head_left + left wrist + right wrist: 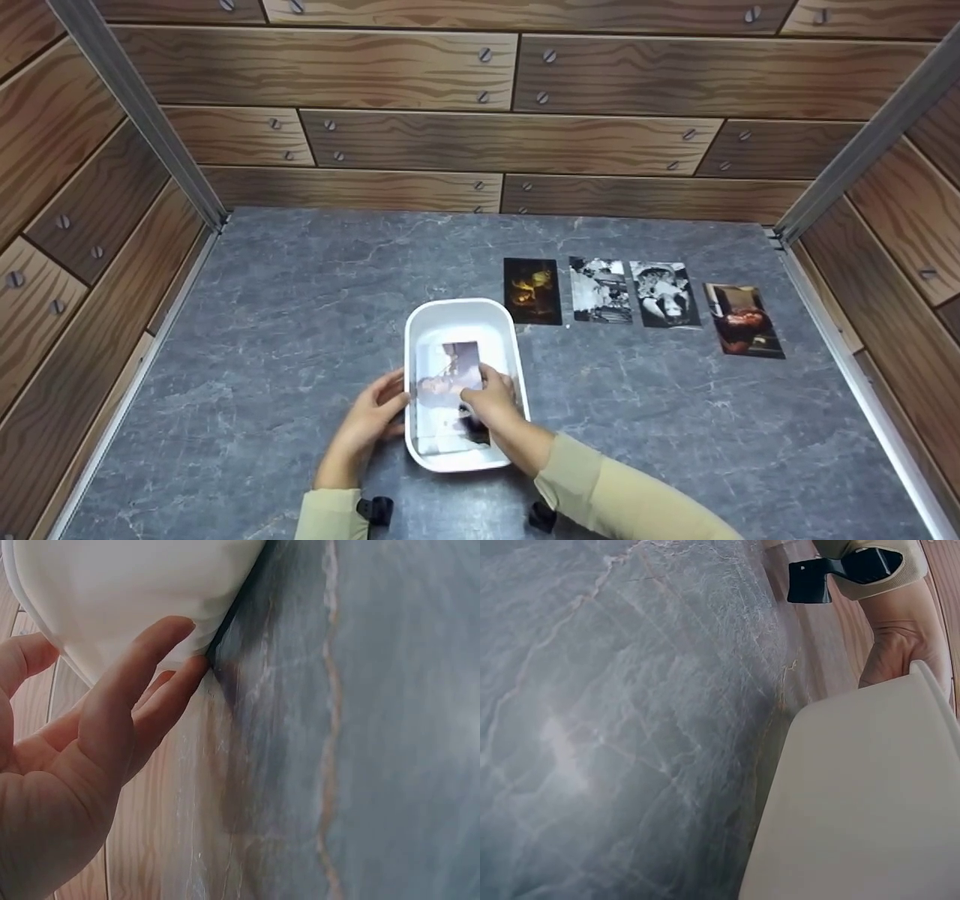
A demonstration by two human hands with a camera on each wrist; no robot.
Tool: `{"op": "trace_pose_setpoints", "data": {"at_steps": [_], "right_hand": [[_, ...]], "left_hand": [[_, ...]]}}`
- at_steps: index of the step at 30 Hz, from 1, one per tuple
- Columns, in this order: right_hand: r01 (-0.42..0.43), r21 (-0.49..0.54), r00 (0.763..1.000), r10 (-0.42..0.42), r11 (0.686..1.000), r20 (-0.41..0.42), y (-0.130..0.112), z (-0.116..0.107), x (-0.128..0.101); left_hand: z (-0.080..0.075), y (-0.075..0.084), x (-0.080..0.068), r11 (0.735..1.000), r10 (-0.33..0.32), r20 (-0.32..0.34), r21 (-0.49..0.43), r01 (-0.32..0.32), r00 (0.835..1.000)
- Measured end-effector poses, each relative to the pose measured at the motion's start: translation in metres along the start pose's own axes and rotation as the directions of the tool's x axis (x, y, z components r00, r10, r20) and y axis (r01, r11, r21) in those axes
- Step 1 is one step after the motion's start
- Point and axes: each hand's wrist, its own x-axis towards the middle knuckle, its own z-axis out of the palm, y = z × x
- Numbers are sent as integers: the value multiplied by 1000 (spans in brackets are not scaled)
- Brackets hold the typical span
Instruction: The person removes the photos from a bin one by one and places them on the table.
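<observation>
In the head view the right hand (491,397) covers part of the photo stack (450,382) inside the white tub (459,319), so what its fingertips do there cannot be told. The prints are too small to read. The right wrist view shows only the tub's outer wall, cut off by the frame, and none of that hand. The left hand (90,742) is cropped at the left wrist view's edge.

Count on inspection: one white tray (459,313) on the desk (300,315). Four photo prints lie in a row on the desk beside it: one dark amber (532,291), two black-and-white (599,289) (664,294), one reddish (743,319). At least one further print (450,367) lies inside the tray; any beneath cannot be counted. Two hands (369,421) (491,401) present.
</observation>
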Motion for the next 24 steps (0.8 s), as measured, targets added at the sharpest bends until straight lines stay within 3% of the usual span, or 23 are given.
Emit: {"op": "trace_pose_setpoints", "data": {"at_steps": [16,20,24], "right_hand": [[2,42,1000,-3,999,8,0,-3,1],[57,98,998,-53,994,-45,2,-2,-3],[145,213,988,-131,966,-79,3,-3,-2]], "left_hand": [[1,2,-1,1000,2,11,26,-2,1000],[1,1,-2,1000,3,5,23,-3,1000],[1,0,-1,1000,8,6,8,-8,1000]]}}
